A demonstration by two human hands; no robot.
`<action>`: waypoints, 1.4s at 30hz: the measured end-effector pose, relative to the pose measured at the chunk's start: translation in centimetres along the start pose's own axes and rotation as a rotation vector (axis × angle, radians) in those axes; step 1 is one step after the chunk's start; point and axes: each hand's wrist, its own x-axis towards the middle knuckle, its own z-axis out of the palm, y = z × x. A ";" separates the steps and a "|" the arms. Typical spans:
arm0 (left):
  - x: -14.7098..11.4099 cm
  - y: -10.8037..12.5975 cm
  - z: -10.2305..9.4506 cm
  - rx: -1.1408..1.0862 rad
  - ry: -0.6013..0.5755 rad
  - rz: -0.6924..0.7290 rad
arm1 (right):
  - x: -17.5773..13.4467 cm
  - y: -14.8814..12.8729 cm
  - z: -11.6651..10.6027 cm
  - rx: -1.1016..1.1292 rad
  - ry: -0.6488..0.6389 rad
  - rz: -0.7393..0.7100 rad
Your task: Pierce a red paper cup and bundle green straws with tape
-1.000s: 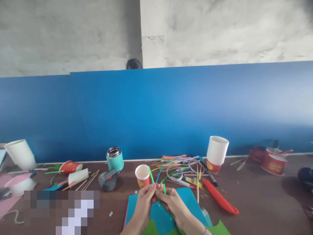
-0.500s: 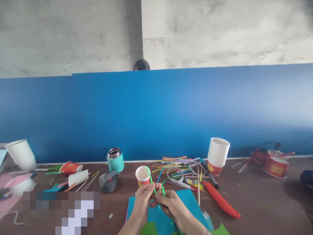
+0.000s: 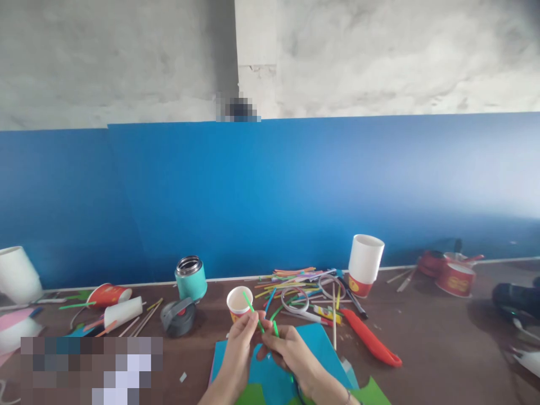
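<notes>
My left hand is closed, pinching a thin green straw that slants up past the fingertips. Close beside it, my right hand is closed round another length of green straw, whose short end pokes up above the thumb. Whether the two pieces join is hidden by the fingers. Something dark shows under the right palm, too covered to name. Both hands are above blue paper sheets, with green paper at the near edge. Just behind the left hand stands a paper cup.
Several coloured straws are heaped behind the hands. A red-handled tool and a stack of white cups are to the right. Leftward are a teal flask, its grey lid and a tipped white cup.
The view has shifted slightly, so the table things sit further left in the picture. Both hands keep their hold, and the straw in the left hand leans over more.
</notes>
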 end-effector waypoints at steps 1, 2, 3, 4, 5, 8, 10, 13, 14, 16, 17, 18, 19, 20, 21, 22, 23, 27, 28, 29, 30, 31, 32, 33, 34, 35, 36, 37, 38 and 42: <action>0.0 -0.1 0.0 0.003 -0.004 0.005 | 0.0 0.0 0.0 0.004 0.005 -0.001; 0.0 -0.1 0.0 0.007 -0.007 0.005 | 0.0 0.1 0.0 0.010 0.008 -0.005; 0.0 -0.3 -0.1 0.010 -0.002 0.002 | 0.0 0.1 0.1 0.012 0.010 -0.011; 0.0 -0.4 -0.1 0.016 0.006 -0.007 | 0.0 0.2 0.2 0.008 0.012 -0.018; 0.0 -0.5 -0.1 0.024 0.015 -0.019 | 0.0 0.3 0.3 -0.001 0.015 -0.023; 0.0 -0.8 -0.1 0.039 -0.003 -0.045 | 0.0 0.6 0.7 -0.005 0.014 -0.038; 0.0 -0.8 -0.1 0.034 -0.027 -0.020 | 0.0 0.6 0.7 0.049 0.006 -0.054; -0.1 -0.6 0.0 -0.018 -0.038 0.035 | 0.0 0.4 0.3 0.089 0.013 -0.066; -0.1 -0.5 -0.1 -0.036 -0.045 0.042 | -0.1 0.2 0.1 0.078 0.021 -0.065; -0.1 -0.5 -0.2 -0.044 -0.075 0.030 | -0.1 0.1 -0.1 0.045 0.035 -0.066; -0.1 -0.6 -0.2 -0.032 -0.091 0.024 | -0.1 0.1 -0.1 0.031 0.036 -0.070; -0.1 -0.6 -0.3 -0.014 -0.109 0.019 | -0.1 0.1 -0.1 0.020 0.039 -0.073; -0.1 -0.7 -0.3 0.006 -0.125 0.019 | -0.1 0.2 0.0 0.010 0.042 -0.072; -0.1 -0.7 -0.4 0.025 -0.136 0.019 | -0.1 0.4 0.1 0.004 0.045 -0.069; -0.1 -0.8 -0.4 0.040 -0.140 0.018 | -0.1 0.6 0.2 -0.002 0.048 -0.068; -0.1 -0.8 -0.4 0.050 -0.139 0.017 | 0.0 0.8 0.3 -0.010 0.051 -0.067; 0.0 -0.8 -0.4 0.055 -0.131 0.009 | 0.0 1.0 0.4 -0.027 0.051 -0.064; 0.2 -0.5 -0.3 -0.010 -0.056 -0.018 | 0.1 0.6 -0.1 -0.336 0.030 -0.157; 0.2 -0.4 -0.4 -0.045 -0.034 0.007 | 0.1 0.1 -0.7 -0.486 0.055 -0.213; 0.3 -0.3 -0.4 -0.074 -0.013 0.033 | 0.2 -0.6 -1.6 -0.655 0.103 -0.267; 0.4 -0.2 -0.5 -0.088 0.007 0.053 | 0.2 -1.5 -2.8 -0.842 0.191 -0.285; 0.4 -0.2 -0.5 -0.084 0.025 0.057 | 0.3 -2.4 -4.1 -1.030 0.292 -0.244; 0.5 -0.3 -0.6 -0.061 0.035 0.044 | 0.4 -3.3 -5.7 -1.207 0.417 -0.152; 0.5 -0.5 -0.7 -0.028 0.038 0.021 | 0.7 -4.1 -7.3 -1.268 0.482 -0.086; 0.6 -0.7 -0.8 0.008 0.028 -0.002 | 0.9 -4.8 -8.8 -1.304 0.517 -0.043; 0.7 -1.1 -0.9 0.038 0.008 -0.018 | 1.3 -5.3 -10.3 -1.340 0.543 -0.001; 0.9 -1.5 -1.0 0.061 -0.018 -0.026 | 1.7 -5.7 -11.4 -1.378 0.550 0.028; 1.1 -1.9 -1.1 0.078 -0.045 -0.036 | 2.1 -5.7 -12.4 -1.411 0.535 0.048; 1.3 -2.4 -1.3 0.088 -0.068 -0.045 | 2.6 -5.7 -13.0 -1.441 0.506 0.060; 2.0 -3.7 -1.7 0.066 -0.139 -0.091 | 4.6 -4.4 -13.7 -1.539 0.346 0.061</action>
